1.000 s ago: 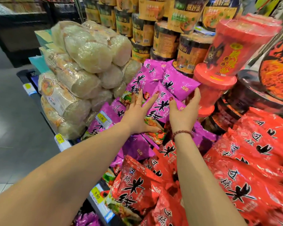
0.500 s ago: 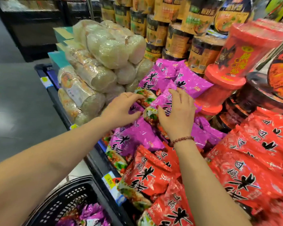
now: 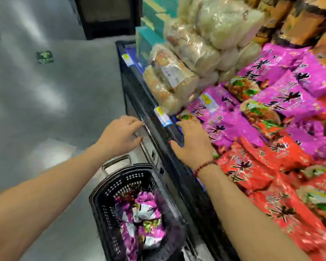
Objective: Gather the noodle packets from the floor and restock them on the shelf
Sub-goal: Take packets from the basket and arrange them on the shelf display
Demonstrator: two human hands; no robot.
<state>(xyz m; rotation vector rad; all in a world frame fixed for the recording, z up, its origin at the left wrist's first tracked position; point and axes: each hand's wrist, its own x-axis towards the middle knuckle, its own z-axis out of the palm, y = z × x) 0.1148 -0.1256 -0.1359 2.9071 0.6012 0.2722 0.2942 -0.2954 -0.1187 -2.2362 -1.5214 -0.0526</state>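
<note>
Both hands are seen empty, fingers loosely spread. The left hand (image 3: 120, 136) is held just off the front edge of the shelf (image 3: 139, 102). The right hand (image 3: 193, 146) is held over that edge, beside the purple packets (image 3: 282, 98) already stacked there. Several loose packets (image 3: 141, 223) are left in the basket (image 3: 99, 200) on the floor (image 3: 45, 110) below. The job is judged partly done, with another load to be lifted.

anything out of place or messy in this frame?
Yes. A price tag lies loose on the purple packets instead of sitting in the shelf rail. The basket on the floor holds jumbled packets, not yet shelved.
</note>
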